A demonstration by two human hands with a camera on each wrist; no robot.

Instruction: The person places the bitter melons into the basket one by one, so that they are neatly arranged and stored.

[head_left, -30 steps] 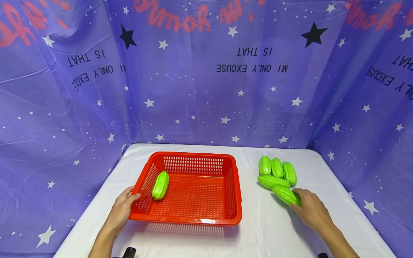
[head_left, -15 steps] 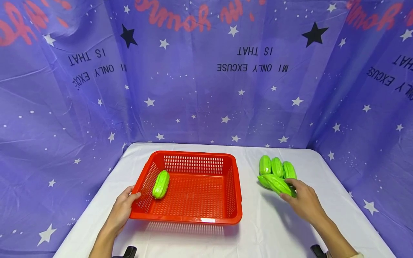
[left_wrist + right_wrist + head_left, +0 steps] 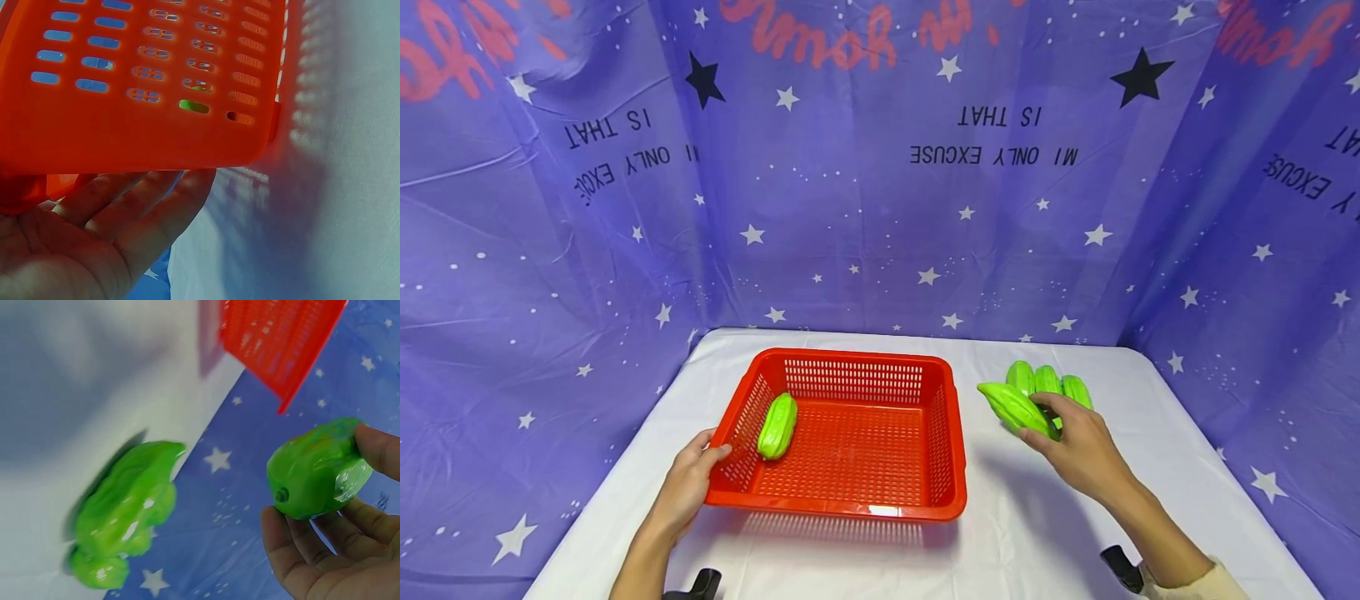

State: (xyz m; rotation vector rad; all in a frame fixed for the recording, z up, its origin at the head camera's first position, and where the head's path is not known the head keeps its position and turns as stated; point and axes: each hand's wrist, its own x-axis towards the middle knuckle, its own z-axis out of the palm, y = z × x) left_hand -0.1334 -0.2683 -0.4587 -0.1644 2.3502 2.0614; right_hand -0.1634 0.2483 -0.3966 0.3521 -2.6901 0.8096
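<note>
A bright green ridged gourd (image 3: 1009, 404), pointed at one end, is held above the table by my right hand (image 3: 1078, 450). In the right wrist view my thumb and fingers grip the gourd (image 3: 312, 475) from opposite sides. My left hand (image 3: 681, 487) grips the left end of a red perforated plastic basket (image 3: 835, 505). The thumb lies over the rim; in the left wrist view the fingers (image 3: 165, 212) reach under the basket's edge. Inside, against the left side, lies one similar gourd (image 3: 777, 427).
Behind the right hand, more green gourds (image 3: 1020, 377) lie grouped on the white-covered table (image 3: 1000, 533); the hand partly hides them. In the right wrist view, gourds (image 3: 128, 494) rest close together. A purple star-patterned curtain (image 3: 850, 208) encloses the back and sides.
My right hand has lifted its gourd off the group and carried it left and away from me, towards the basket. The left hand keeps its hold on the basket, which stays in place.
</note>
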